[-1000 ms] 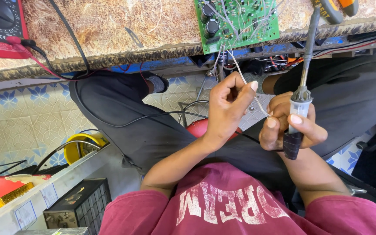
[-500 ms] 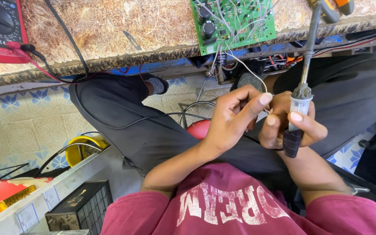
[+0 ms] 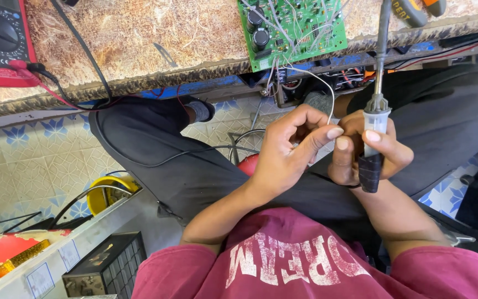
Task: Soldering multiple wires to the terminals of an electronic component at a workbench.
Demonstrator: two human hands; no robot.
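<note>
Since the frame half a second earlier, the left hand [image 3: 289, 152] has barely shifted, its forefinger now stretched out toward the right hand [image 3: 363, 152] while the thin white wire [image 3: 327, 91] keeps its arc up to the green circuit board [image 3: 294, 30] at the edge of the tabletop [image 3: 150, 50]. To do this step well, the wire end wants holding steady and close to its tip, clear of the hot metal shaft. That left hand is half curled, thumb and fingers pinching the wire's free end, though the pinch itself is partly hidden. On the other side, the right hand is clenched around the soldering iron [image 3: 374, 119], gripping its dark taped handle with the shaft pointing up toward the tabletop. Both hands sit over the person's lap, almost touching.
</note>
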